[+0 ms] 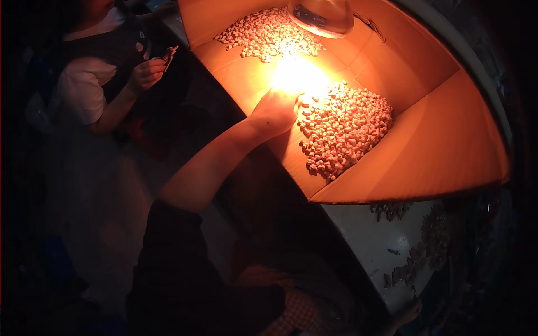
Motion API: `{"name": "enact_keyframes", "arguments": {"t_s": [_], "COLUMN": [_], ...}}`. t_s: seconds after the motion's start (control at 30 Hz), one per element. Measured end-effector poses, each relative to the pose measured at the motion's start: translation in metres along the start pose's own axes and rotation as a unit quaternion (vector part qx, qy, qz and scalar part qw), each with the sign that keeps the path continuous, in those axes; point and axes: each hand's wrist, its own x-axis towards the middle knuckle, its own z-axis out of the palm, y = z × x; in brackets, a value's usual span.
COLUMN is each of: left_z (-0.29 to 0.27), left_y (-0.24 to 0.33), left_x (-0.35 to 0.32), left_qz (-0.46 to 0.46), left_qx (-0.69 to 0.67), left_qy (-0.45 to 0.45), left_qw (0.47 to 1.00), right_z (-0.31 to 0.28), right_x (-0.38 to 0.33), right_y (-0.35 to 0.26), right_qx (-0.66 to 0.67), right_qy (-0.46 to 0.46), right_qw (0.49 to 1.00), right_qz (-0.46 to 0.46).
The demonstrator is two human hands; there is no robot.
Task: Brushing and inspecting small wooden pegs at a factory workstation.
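Head view: my left hand [274, 115] reaches over the left edge of the cardboard box [443, 148], beside the near pile of small pale pieces [347, 131]. Glare hides the fingertips; grip cannot be determined. Near pile: toward the box's near corner. Second pile [263, 33]: toward its far edge, near the lamp [336, 22].

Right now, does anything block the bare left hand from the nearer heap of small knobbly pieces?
Nothing visible does: the bare left hand is at the left edge of the nearer heap of small knobbly pieces, over the orange-lit cardboard box. Glare hides the fingertips.
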Motion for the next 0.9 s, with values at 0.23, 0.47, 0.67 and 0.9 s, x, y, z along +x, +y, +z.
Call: {"name": "enact_keyframes", "arguments": {"t_s": [0.23, 0.47, 0.67, 0.9], "left_z": [0.007, -0.012, 0.026, 0.072], "left_y": [0.046, 0.066, 0.058, 0.089], "left_x": [0.000, 0.008, 0.067, 0.091], "left_qz": [-0.011, 0.019, -0.117, -0.157], "left_qx": [-0.077, -0.042, -0.107, -0.047], "left_qy": [-0.101, -0.053, -0.191, -0.270], "left_qw": [0.992, 0.998, 0.969, 0.949], "right_z": [-0.005, -0.001, -0.008, 0.056], "right_x": [0.006, 0.011, 0.005, -0.060], "right_y": [0.009, 0.017, 0.008, -0.081], "right_qx": [0.004, -0.019, -0.023, -0.034], "right_qy": [0.030, 0.021, 0.000, 0.051], "right_qw": [1.000, 0.999, 0.999, 0.997], "right_qz": [0.006, -0.028, -0.030, 0.038]}}
